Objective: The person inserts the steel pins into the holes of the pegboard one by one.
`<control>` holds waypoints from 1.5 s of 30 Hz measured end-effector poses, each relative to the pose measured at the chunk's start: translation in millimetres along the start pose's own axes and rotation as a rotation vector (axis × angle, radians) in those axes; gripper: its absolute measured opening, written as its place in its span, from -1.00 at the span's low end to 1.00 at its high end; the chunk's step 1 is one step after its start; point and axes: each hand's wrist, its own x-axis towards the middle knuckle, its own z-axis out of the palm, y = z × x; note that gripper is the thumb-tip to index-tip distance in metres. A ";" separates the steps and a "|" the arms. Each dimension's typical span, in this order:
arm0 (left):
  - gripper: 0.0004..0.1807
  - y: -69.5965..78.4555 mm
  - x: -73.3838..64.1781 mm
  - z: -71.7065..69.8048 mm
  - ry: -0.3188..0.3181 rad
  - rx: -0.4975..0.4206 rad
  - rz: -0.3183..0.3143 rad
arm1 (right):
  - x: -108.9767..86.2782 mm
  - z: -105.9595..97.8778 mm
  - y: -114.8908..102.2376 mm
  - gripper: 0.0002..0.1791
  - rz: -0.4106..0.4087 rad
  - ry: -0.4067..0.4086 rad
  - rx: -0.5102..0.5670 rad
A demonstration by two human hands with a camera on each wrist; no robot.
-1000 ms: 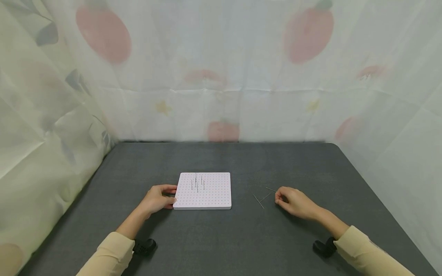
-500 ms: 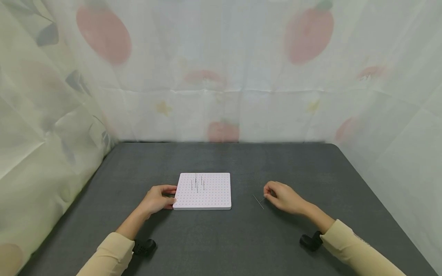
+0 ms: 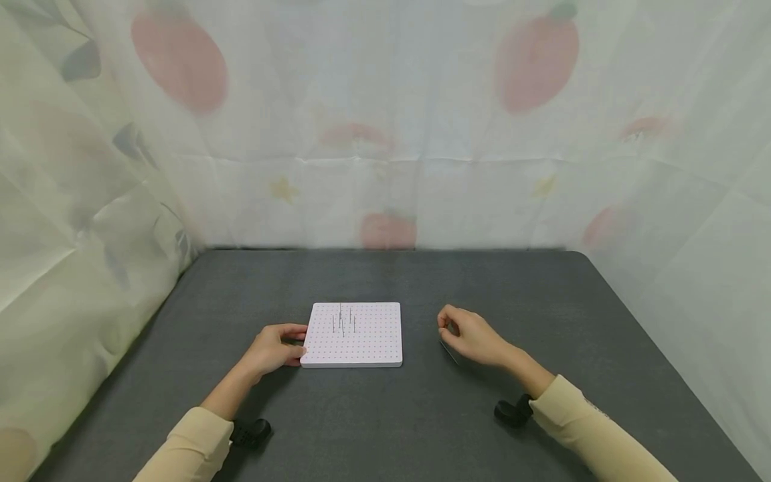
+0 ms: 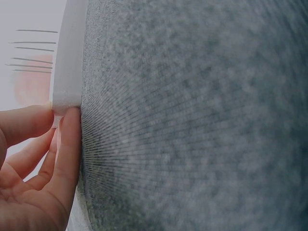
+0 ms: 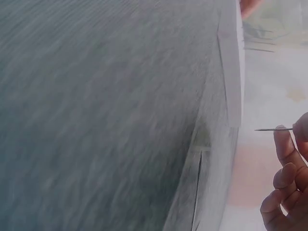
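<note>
A white pegboard (image 3: 373, 345) dotted with small holes lies on the dark table. Several thin metal pins (image 4: 36, 42) stand upright in its left half. My left hand (image 3: 271, 348) pinches the board's left edge, thumb on the top face and a finger against the side. Right of the board, my right hand (image 3: 472, 338) is raised over the table. Between thumb and fingertip it pinches a single thin metal pin (image 5: 267, 130), its free end pointing down at the table. Beneath this hand, loose pins (image 5: 198, 185) lie on the table, partly hidden in the head view.
The grey cloth-like tabletop (image 3: 385, 422) reaches back to a pale curtain (image 3: 385, 100) printed with fruit. Another stretch of curtain hangs along the left side. A black wrist device (image 3: 251, 434) sits below the left cuff, and a similar device (image 3: 513, 412) below the right.
My right hand has moved left towards the board and slightly away from me, carrying the pin from the loose ones. My left hand and the board stay put.
</note>
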 end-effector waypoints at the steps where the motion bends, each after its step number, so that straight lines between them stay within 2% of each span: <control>1: -0.44 0.1 -0.2 -0.1 0.000 0.002 0.002 | 2.0 1.3 -1.5 -0.96 0.011 0.001 0.010; 6: -0.44 -0.5 0.4 -0.4 -0.001 0.002 0.001 | 11.1 7.8 -6.8 -0.94 0.038 -0.003 0.060; 12: -0.44 -0.4 1.0 -0.9 -0.001 -0.003 0.002 | 22.9 14.9 -12.4 -0.93 0.044 0.028 0.066; 23: -0.44 -2.7 1.8 -0.6 0.000 0.001 0.003 | 45.9 26.1 -23.2 -0.95 0.025 0.073 0.102; 31: -0.43 -4.7 2.2 -0.2 0.001 0.003 0.004 | 63.3 37.4 -33.2 -0.93 0.005 0.121 0.097; 45: -0.43 -0.7 1.2 -1.4 -0.007 -0.003 0.008 | 88.1 56.3 -48.0 -0.96 0.001 0.140 0.094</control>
